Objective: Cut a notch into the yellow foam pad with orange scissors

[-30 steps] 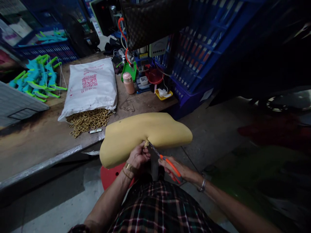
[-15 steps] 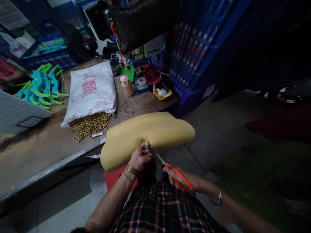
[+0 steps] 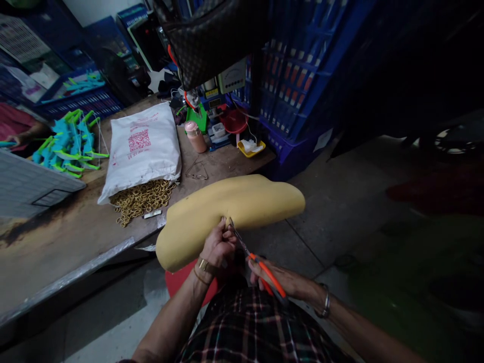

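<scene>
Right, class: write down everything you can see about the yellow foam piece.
The foam is a pale yellow, smooth, soft-looking slab, curved like a boomerang with rounded ends. It is held in the air beside the bench edge. The left hand pinches its near edge at the bend, where the tips of the scissors in the right hand meet it.

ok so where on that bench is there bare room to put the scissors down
The bench is bare along its near left stretch, between the metal front edge and the spilled brass rings. A smaller bare strip lies between the white bag and the yellow tray, apart from a bent wire. The back by the pink bottle is crowded.
</scene>
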A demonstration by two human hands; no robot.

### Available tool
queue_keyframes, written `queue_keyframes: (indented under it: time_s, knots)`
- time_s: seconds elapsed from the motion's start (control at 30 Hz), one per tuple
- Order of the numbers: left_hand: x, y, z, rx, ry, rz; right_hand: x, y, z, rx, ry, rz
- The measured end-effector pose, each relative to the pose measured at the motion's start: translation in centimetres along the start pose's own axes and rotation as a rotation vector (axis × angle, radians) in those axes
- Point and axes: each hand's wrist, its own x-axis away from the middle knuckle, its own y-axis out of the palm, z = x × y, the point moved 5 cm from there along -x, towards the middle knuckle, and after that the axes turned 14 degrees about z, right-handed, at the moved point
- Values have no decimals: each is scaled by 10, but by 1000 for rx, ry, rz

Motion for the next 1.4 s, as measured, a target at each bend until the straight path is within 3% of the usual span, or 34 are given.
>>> queue_keyframes:
  time_s: [0.23, 0.47, 0.63, 0.77, 0.87, 1.03, 1.27, 1.4]
  knots:
    - [1, -2, 1, -10, 49, -25, -13, 15, 2, -95, 26, 106]
    - [-10, -15, 2, -99, 279, -49, -25, 26, 4, -103, -7, 93]
    - [-22, -20, -2, -152, 291, -66, -27, 31, 4, -98, 119, -42]
    - [-22, -19, -3, -143, 290, -54, -33, 34, 7, -225, 167, -17]
    - [-17, -18, -4, -119, 298, -52, -39, 33, 9, -319, 97, 59]
    - [-16, -21, -4, -131, 349, -110, -45, 25, 4, -96, -122, 178]
    - [-27, -34, 0, -169, 455, -30, -43, 28, -16, -195, 10, 139]
    - [-29, -33, 1, -168, 441, -64, -42, 27, -21, -244, 42, 109]
